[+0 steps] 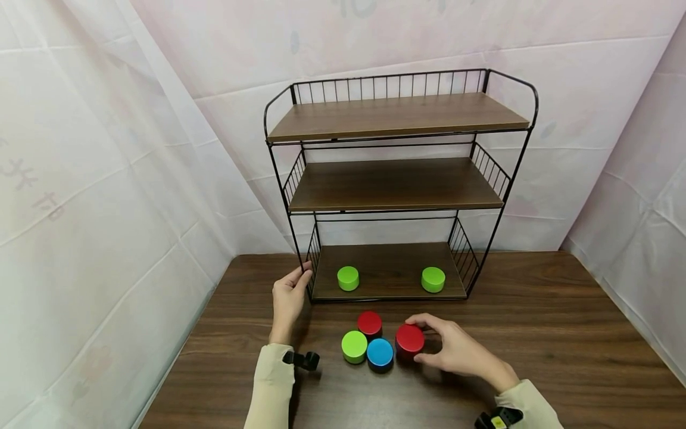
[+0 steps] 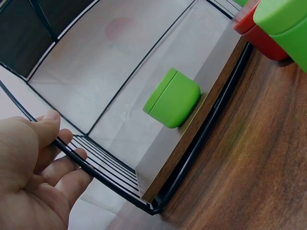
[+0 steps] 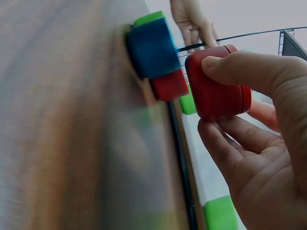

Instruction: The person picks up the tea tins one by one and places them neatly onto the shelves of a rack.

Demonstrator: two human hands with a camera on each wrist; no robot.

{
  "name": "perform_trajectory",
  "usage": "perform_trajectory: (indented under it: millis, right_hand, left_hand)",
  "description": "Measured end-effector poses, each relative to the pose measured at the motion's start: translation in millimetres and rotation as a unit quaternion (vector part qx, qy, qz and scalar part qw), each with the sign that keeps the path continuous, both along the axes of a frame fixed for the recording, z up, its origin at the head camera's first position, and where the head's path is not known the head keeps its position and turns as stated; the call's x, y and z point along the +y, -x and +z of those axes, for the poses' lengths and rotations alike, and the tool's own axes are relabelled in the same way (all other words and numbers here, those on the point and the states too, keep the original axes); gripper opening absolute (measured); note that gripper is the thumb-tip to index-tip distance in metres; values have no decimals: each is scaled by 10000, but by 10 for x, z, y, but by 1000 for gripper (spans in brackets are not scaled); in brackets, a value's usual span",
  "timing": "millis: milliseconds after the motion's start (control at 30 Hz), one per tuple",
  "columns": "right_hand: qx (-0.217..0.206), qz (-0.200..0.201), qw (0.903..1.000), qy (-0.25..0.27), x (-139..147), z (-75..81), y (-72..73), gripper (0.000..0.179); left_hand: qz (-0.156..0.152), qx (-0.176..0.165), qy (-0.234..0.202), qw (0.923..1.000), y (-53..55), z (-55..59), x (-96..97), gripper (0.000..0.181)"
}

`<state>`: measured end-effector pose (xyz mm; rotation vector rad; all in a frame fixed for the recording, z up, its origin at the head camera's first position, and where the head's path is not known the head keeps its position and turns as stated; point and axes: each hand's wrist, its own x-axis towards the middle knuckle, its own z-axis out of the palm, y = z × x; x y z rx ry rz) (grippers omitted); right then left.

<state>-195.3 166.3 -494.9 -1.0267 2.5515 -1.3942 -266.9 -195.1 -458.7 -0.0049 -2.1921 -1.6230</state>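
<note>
My left hand (image 1: 289, 300) grips the front left wire post of a three-tier shelf rack (image 1: 393, 185); in the left wrist view the thumb and fingers (image 2: 72, 167) wrap that black post. My right hand (image 1: 455, 347) holds a round red tin (image 3: 218, 84) between thumb and fingers, in front of the rack. Just left of it on the table stand another red tin (image 1: 370, 323), a light green tin (image 1: 354, 347) and a blue tin (image 1: 380, 354), close together. Two green tins, one at left (image 1: 348, 278) and one at right (image 1: 433, 279), sit on the bottom shelf.
The rack's upper two boards, the top one (image 1: 396, 115) and the middle one (image 1: 393, 182), carry nothing. Wire railings (image 1: 464, 253) close its sides. White cloth (image 1: 134, 149) hangs behind and beside the brown wooden table (image 1: 563, 322).
</note>
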Motion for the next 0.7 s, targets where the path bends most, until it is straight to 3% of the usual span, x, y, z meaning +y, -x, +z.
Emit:
perform_trajectory:
  millis: [133,300,533,700]
  right_hand:
    - [-47,-39,10000,21,30,118,29,58]
    - [147,-88,9999,-11,57,256,66,58]
    - [746,-136,9969,-205,68,424,123,58]
    - [879,-113,9955,-347,73,571,171,57]
  left_hand:
    - [-43,2,16,10000,-31,33,-4,26]
    - [-93,-27,28,9999,4,-9,-29,27]
    - [-44,-14,-33,10000,189,-273,-112,29]
    - [-27,100,44,9999,213,-318,-134,28]
